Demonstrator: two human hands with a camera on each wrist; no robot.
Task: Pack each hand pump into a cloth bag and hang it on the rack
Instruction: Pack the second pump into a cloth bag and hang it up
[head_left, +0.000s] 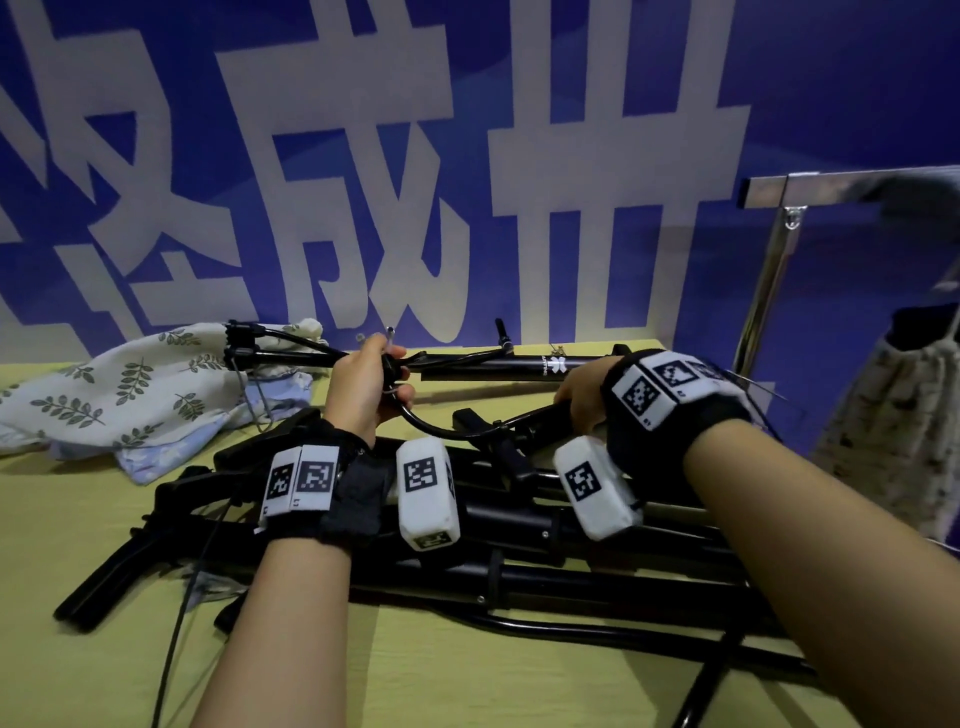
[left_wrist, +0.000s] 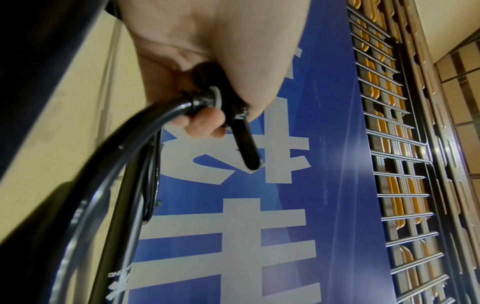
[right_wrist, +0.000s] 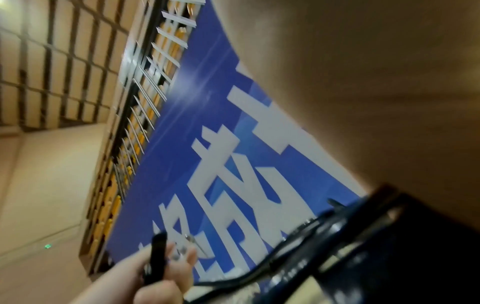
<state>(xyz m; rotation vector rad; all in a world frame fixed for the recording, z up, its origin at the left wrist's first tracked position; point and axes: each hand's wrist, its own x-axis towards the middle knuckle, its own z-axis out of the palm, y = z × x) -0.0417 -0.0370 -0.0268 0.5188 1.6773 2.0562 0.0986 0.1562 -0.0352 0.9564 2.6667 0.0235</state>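
My left hand (head_left: 363, 389) grips the black valve head (left_wrist: 241, 131) at the end of a hand pump's hose (head_left: 441, 430), its lever sticking out past the fingers. The hose curves down and right to the pump body (right_wrist: 389, 246), which my right hand (head_left: 584, 395) holds above the table; its fingers are hidden behind the hand. Several more black hand pumps (head_left: 519, 525) lie piled under my wrists. Leaf-print cloth bags (head_left: 130, 395) lie crumpled at the left. The metal rack (head_left: 831, 189) stands at the right, a filled patterned bag (head_left: 893, 415) hanging from it.
A pump with a white logo (head_left: 519, 364) lies along the back of the yellow-green table (head_left: 467, 675), and another rests on the cloth bags (head_left: 270, 353). A blue banner with large white characters (head_left: 519, 156) stands right behind the table.
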